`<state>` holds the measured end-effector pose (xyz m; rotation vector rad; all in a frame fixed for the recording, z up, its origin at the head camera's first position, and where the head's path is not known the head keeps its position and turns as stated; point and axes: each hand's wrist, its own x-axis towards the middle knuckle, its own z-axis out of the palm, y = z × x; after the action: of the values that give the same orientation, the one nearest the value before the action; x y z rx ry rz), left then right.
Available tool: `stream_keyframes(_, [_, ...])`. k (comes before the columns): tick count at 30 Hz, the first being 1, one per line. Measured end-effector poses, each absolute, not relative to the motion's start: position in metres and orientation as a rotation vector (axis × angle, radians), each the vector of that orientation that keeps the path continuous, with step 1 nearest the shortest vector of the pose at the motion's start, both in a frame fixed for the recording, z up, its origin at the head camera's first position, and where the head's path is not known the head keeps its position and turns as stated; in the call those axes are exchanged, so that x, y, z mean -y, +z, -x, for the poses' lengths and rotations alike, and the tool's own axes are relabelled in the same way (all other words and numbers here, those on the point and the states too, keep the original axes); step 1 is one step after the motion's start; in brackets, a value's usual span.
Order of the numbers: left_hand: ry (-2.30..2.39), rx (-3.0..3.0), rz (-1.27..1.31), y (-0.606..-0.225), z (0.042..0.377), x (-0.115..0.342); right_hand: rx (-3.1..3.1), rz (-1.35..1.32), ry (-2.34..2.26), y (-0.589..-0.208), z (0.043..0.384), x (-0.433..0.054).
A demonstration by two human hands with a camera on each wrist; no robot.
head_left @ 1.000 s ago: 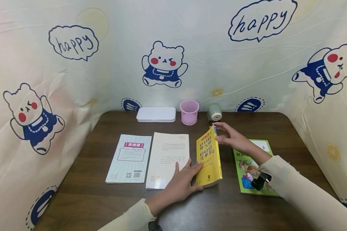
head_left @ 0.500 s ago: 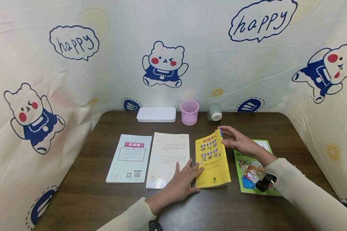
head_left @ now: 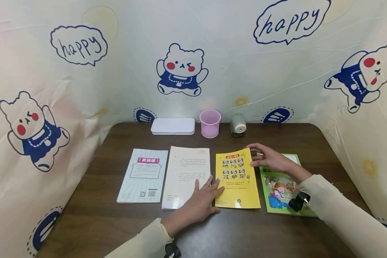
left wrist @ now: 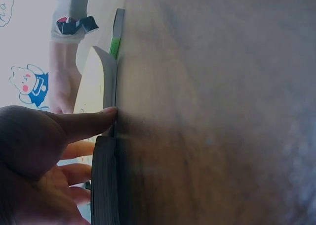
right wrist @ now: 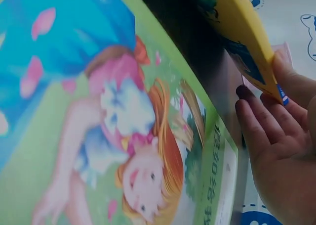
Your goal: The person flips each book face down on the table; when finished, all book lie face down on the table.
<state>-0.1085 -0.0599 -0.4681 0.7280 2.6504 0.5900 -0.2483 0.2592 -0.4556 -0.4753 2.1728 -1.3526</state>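
Note:
In the head view a yellow book (head_left: 238, 190) lies almost flat, back cover up, its right side still slightly raised. My right hand (head_left: 269, 157) holds its upper right corner; the right wrist view shows the thumb over the cover and fingers (right wrist: 269, 121) beneath the yellow book (right wrist: 252, 42). With fingers spread, my left hand (head_left: 198, 202) rests over the lower right of a cream-white book (head_left: 188, 161), fingertips touching the yellow book's left edge. In the left wrist view the left thumb (left wrist: 89, 125) reaches the yellow book's near corner, beside the white book's page edges (left wrist: 104, 185).
A pale blue book (head_left: 143, 179) lies at the left of the brown table (head_left: 93, 222). Under the right forearm is a green picture book (head_left: 277, 191). Along the back stand a white case (head_left: 173, 126), a pink cup (head_left: 210, 124) and a green pencil sharpener (head_left: 238, 125).
The yellow book has come down from a steep tilt to nearly flat, its right edge swinging outward. My right hand has moved right and lower with it. The left hand has stayed almost still.

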Motion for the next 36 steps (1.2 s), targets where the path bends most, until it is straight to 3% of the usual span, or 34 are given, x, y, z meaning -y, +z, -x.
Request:
stream_keyframes(13, [0.611, -2.653, -0.691, -0.465, 0.111, 0.058, -2.562, 0.533, -0.88, -0.456, 0.248, -0.256])
stream_keyframes(36, [0.588, -2.718, -0.698, -0.465, 0.11, 0.06, -2.618, 0.58, -0.744, -0.475, 0.252, -0.249])
